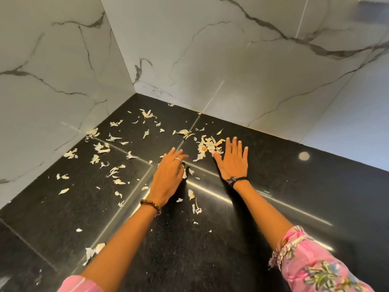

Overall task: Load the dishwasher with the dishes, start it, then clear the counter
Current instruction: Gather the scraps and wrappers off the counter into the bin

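Marble walls [231, 60] close the corner; the black counter [294, 175] lies open rightward, peels [207, 145] littering the left.

I have only 1 view, from the camera on the person's head. It looks forward and steeply down into the corner where the black counter [273, 186] meets 2 marble walls [210, 60]. It sits close: both forearms reach in from the bottom edge, and the wide lens bends the counter seams and wall edges outward. No 2nd view overlaps it.
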